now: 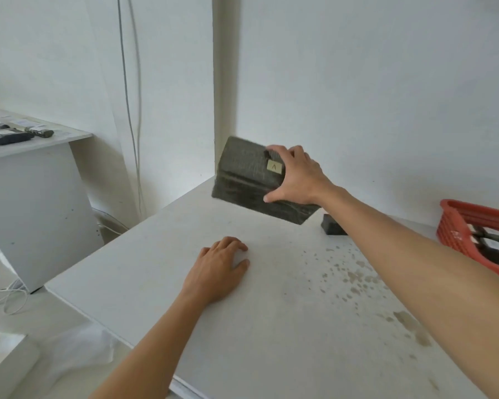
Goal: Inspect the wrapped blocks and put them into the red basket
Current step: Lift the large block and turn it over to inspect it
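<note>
The right hand [296, 175] grips a dark grey wrapped block [248, 174] above the white table [271, 312], tilted so its small label faces the person — likely for inspection. The left hand [218, 269] rests flat, steadying; the red plastic basket [455, 226] waits right.

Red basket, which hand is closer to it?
Right. The right hand grips a wrapped block left of the red basket; the left hand rests on the table, farther left.
</note>
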